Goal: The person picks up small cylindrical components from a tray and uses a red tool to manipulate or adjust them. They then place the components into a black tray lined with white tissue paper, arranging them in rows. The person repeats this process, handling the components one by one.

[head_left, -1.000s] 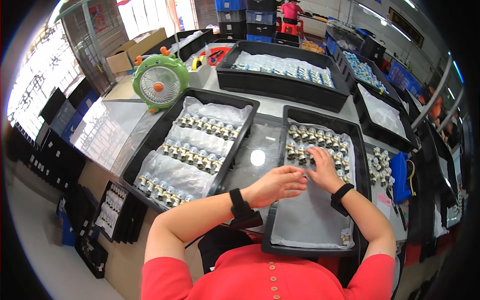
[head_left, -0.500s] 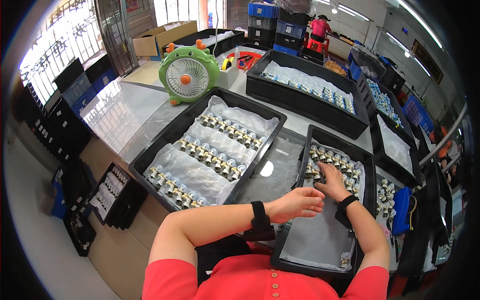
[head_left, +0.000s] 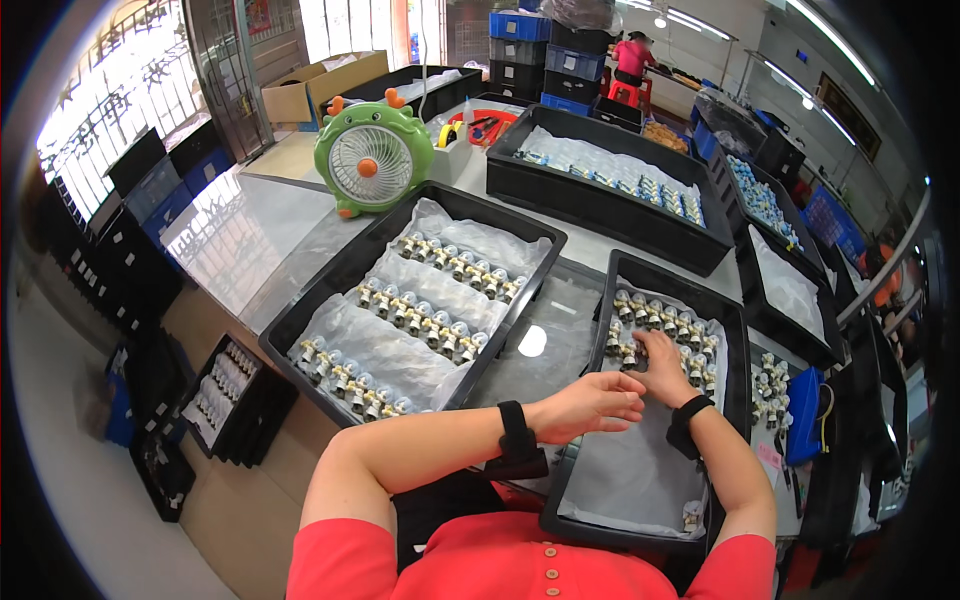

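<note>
A black tray (head_left: pixel 598 398) lined with clear plastic lies in front of me, with rows of small metal parts (head_left: pixel 668 325) at its far end. My right hand (head_left: pixel 662 366) rests on the nearest row, fingers down on the parts. My left hand (head_left: pixel 590 404) hovers over the tray's left side, fingers loosely curled with nothing visible in it. Both wrists wear black bands. One lone part (head_left: pixel 692 516) lies near the tray's front right corner.
A second black tray (head_left: pixel 336 283) with three rows of similar parts sits to the left. A green desk fan (head_left: pixel 368 155) stands behind it. More black trays (head_left: pixel 600 205) fill the back and right. Another person in red (head_left: pixel 632 55) works far off. Black crates (head_left: pixel 225 395) stand on the floor left.
The view has tilted and shifted a little. My right hand stays on the rows of parts and my left hand stays just beside it over the tray.
</note>
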### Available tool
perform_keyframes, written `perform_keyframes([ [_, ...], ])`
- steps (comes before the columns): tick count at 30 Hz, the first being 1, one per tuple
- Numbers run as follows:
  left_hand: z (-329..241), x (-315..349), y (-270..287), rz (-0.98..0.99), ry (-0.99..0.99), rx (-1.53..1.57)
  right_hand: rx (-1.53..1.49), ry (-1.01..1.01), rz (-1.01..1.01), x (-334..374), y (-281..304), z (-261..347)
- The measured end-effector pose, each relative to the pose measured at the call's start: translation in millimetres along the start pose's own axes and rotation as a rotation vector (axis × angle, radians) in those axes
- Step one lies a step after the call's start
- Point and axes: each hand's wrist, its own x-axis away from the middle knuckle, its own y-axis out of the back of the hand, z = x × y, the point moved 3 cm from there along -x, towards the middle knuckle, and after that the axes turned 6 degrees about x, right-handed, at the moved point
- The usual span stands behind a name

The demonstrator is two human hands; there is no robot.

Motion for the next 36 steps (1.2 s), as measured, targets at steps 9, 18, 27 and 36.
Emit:
perform_keyframes([
  [9,-4.5,4.3,-0.8,-0.009,0.008,-0.006,-0.085,-0.045,0.025,6.6,8.2,6.5],
  [18,-2.6,2.5,1.2,0.022,0.002,-0.015,-0.111,-0.028,0.097,23.5,9.2,17.9],
  [27,-2.5,3.6,0.2,0.033,0.001,-0.05,-0.052,0.028,0.136,23.4,8.8,17.0],
  [36,-3.8,4.5,-0.5,0.051,0.027,-0.05,-0.072,0.008,0.175,21.3,15.7,20.9],
])
